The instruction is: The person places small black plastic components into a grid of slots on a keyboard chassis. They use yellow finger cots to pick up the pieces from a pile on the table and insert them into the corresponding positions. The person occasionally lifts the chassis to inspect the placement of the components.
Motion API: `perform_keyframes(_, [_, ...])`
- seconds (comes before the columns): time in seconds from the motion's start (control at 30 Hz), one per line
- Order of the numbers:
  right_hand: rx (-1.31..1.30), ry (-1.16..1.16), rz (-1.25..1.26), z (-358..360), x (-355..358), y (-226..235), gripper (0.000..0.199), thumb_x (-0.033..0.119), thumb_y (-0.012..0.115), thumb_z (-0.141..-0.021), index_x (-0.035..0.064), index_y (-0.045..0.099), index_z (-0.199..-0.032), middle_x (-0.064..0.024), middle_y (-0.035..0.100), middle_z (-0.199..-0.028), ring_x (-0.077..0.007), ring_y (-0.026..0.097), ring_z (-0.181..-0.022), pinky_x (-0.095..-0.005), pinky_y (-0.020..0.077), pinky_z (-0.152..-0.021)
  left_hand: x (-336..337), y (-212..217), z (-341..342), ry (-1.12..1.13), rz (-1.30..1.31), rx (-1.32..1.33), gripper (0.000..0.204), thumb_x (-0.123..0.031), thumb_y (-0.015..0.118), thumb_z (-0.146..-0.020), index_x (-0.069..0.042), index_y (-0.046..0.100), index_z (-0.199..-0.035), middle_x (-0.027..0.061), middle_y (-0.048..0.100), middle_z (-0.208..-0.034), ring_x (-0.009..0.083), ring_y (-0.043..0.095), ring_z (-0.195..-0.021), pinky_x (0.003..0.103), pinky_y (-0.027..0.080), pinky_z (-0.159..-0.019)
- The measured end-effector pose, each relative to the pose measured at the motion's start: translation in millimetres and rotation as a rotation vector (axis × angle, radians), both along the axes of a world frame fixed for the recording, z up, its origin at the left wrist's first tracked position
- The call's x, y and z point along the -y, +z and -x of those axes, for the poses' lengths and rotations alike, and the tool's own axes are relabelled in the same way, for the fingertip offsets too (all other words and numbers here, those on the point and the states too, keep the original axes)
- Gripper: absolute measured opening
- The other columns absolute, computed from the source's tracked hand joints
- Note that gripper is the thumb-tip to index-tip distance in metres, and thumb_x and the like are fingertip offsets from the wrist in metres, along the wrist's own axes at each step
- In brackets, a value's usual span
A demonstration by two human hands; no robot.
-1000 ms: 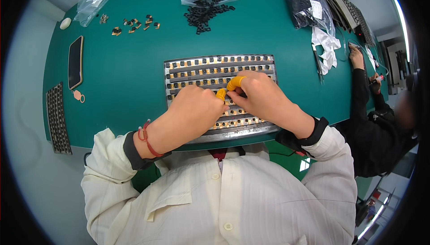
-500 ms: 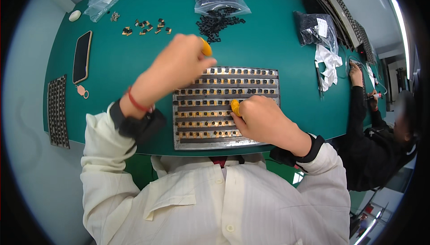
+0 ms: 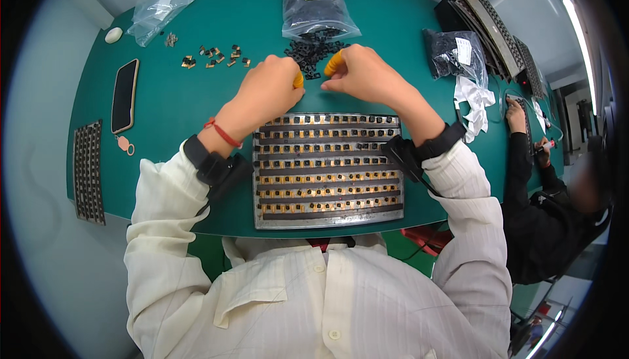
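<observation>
My left hand (image 3: 268, 90) and my right hand (image 3: 363, 74) are side by side at a loose pile of small black parts (image 3: 313, 49) on the green table. Both wear yellow fingertip covers, and the fingertips are bunched at the pile's near edge. Whether they pinch a part is hidden. Just in front of the hands lies a metal tray (image 3: 327, 218) with several rows of small dark and gold parts. A clear bag of black parts (image 3: 318, 5) lies behind the pile.
A phone (image 3: 124, 87) and a black gridded strip (image 3: 87, 172) lie at the left. Small brown parts (image 3: 213, 56) and an empty clear bag (image 3: 160, 8) are at the back left. Another bag (image 3: 452, 51), white wrapping (image 3: 475, 100) and stacked trays (image 3: 498, 24) are right. A co-worker's hand (image 3: 517, 113) works at the right.
Both hands left the metal tray and moved away from me to the pile of black parts; the left hand went first, the right followed.
</observation>
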State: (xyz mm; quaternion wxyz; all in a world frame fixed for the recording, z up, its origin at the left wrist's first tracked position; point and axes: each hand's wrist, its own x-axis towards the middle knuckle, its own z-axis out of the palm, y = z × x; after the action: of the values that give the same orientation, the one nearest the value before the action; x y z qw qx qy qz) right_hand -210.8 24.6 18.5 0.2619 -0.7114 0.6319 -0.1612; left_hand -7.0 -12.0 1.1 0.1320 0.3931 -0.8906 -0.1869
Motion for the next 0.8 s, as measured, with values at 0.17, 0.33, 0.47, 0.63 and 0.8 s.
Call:
perform_keyframes(0.17, [-0.044,-0.040,0.012,-6,19,-20,0.035,0.022,0.081,-0.076,-0.0047,0.072,-0.096,-0.0169,0.072,-0.082,-0.0239,0.071,-0.075,-0.0339,0.0549,-0.070,-4,6,-6,0.093,0.060,0.026,0.022,-0.014,0.075,-0.080,0.007,0.070,-0.085,0.0214,0.068,-0.073,0.0354,0.068,-0.068,0.039,0.055,-0.065])
perform_keyframes(0.33, [-0.103,0.059,-0.048,-11,-1,-1,0.029,0.017,0.078,-0.077,-0.0047,0.072,-0.096,-0.0180,0.071,-0.081,-0.0265,0.071,-0.075,-0.0353,0.0553,-0.070,5,-7,-27,0.091,0.001,-0.078,0.021,-0.010,0.074,-0.080,0.008,0.071,-0.091,0.0198,0.070,-0.075,0.0314,0.069,-0.069,0.036,0.056,-0.067])
perform_keyframes(0.47, [-0.081,0.056,0.077,-9,-11,0,0.017,0.009,0.075,-0.077,-0.0036,0.073,-0.088,-0.0228,0.070,-0.084,-0.0353,0.070,-0.079,-0.0408,0.0558,-0.073,3,-2,-21,0.031,-0.132,-0.152,0.022,-0.009,0.075,-0.079,0.008,0.071,-0.093,0.0168,0.072,-0.077,0.0265,0.071,-0.070,0.033,0.057,-0.069])
perform_keyframes(0.63, [-0.041,0.013,0.116,6,-7,-3,0.017,0.007,0.074,-0.077,-0.0043,0.073,-0.091,-0.0228,0.070,-0.084,-0.0347,0.070,-0.078,-0.0398,0.0559,-0.074,2,2,-10,0.031,-0.148,-0.078,0.022,-0.009,0.075,-0.079,0.008,0.071,-0.092,0.0176,0.071,-0.076,0.0265,0.070,-0.072,0.033,0.056,-0.069])
perform_keyframes(0.8, [0.019,-0.034,0.041,5,-15,2,0.019,0.007,0.075,-0.076,-0.0047,0.073,-0.091,-0.0227,0.070,-0.084,-0.0338,0.070,-0.078,-0.0388,0.0558,-0.073,5,-8,-7,0.025,-0.027,-0.029,0.021,-0.010,0.074,-0.078,0.007,0.071,-0.090,0.0169,0.069,-0.075,0.0295,0.068,-0.072,0.037,0.054,-0.067])
